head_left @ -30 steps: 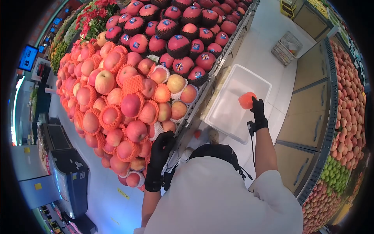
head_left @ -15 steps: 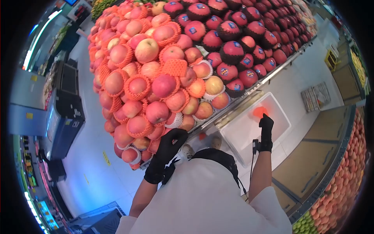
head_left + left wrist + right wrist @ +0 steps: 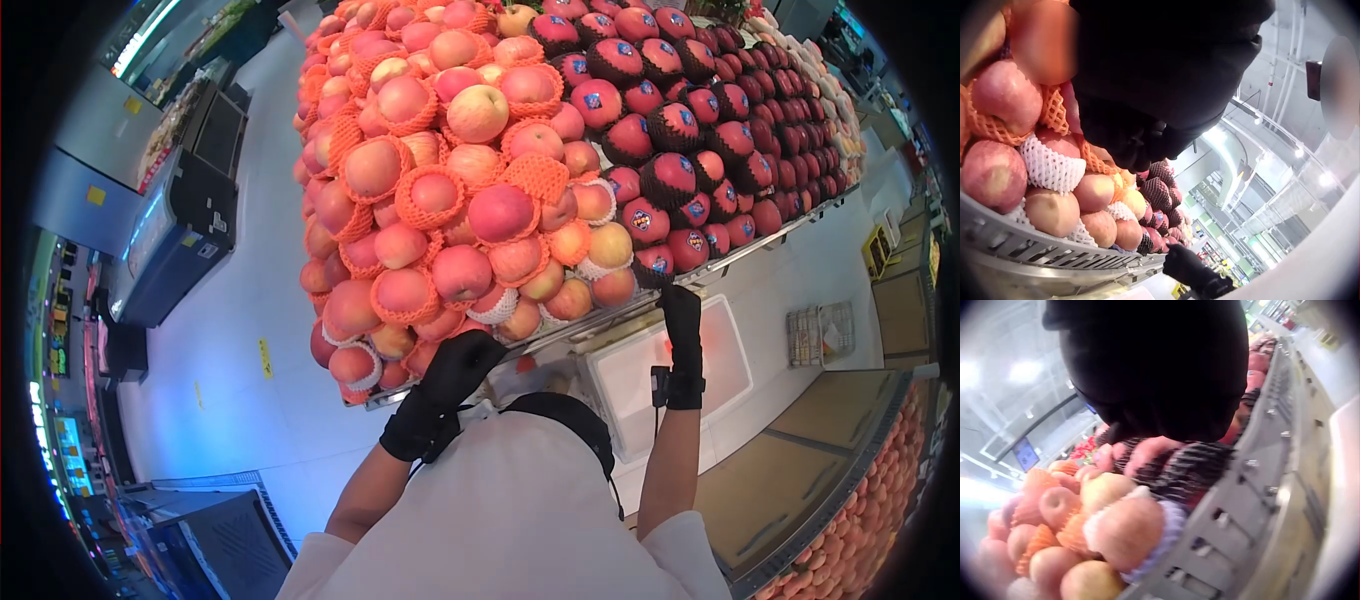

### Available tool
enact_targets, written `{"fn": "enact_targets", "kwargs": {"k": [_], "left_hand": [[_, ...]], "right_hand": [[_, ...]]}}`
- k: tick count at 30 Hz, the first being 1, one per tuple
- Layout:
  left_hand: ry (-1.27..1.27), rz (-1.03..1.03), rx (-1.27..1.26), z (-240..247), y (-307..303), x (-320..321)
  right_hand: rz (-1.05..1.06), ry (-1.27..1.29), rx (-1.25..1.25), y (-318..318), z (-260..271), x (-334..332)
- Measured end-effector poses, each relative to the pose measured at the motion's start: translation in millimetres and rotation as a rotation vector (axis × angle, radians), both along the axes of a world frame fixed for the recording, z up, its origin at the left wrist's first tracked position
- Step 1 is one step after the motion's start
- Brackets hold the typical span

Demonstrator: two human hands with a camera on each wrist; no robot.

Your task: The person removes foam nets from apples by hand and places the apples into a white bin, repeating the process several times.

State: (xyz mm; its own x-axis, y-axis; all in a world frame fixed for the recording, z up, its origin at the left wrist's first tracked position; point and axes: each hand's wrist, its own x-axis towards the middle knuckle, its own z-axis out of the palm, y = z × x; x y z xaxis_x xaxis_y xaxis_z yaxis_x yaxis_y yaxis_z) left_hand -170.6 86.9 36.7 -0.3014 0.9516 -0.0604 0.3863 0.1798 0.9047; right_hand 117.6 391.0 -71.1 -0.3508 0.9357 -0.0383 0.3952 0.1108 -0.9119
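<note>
The person stands in front of a big sloping pile of apples point(image 3: 440, 200), most of them in orange foam nets. The left hand point(image 3: 455, 368), in a black glove, is at the near bottom edge of this pile. It touches the lowest apples, just above the metal shelf rail point(image 3: 590, 322). In the left wrist view, the glove lies against apples in orange nets, and an apple in a white net point(image 3: 1054, 169) is just below it. The glove is only a dark shape there, so I cannot tell if the fingers grasp an apple or only rest on it.

The right hand point(image 3: 684, 310), also in a black glove, reaches up to the right end of the same rail. Its fingertips touch a red apple in a dark net point(image 3: 652, 262), which sits at the near edge of the dark red apples point(image 3: 700, 130). In the right wrist view, this apple is directly under the palm. I cannot tell if the fingers are closed around it.

A white plastic box point(image 3: 740, 372) stands on the floor below the rail, just to the right of the right arm.
</note>
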Motion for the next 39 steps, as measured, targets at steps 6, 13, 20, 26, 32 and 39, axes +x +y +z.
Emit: {"fn": "enact_targets", "kwargs": {"k": [6, 13, 20, 26, 32, 39], "left_hand": [[-0.018, 0.047, 0.005, 6, -13, -6], [-0.078, 0.191, 0.040, 7, -36, -20], [-0.046, 0.283, -0.006, -4, -61, -30], [-0.014, 0.228, 0.020, -5, -54, -35], [-0.099, 0.156, -0.052, 1, -30, -32], [-0.058, -0.007, -0.026, 5, 7, -20]], "right_hand": [[0.218, 0.039, 0.163, 1, 116, -135], [0.360, 0.063, 0.387, 4, 126, -224], [0.248, 0.288, 0.384, 7, 138, -197], [0.106, 0.328, 0.178, -9, 129, -100], [-0.171, 0.192, -0.066, -34, 26, 45], [-0.383, -0.054, -0.255, -85, -83, 171]]}}
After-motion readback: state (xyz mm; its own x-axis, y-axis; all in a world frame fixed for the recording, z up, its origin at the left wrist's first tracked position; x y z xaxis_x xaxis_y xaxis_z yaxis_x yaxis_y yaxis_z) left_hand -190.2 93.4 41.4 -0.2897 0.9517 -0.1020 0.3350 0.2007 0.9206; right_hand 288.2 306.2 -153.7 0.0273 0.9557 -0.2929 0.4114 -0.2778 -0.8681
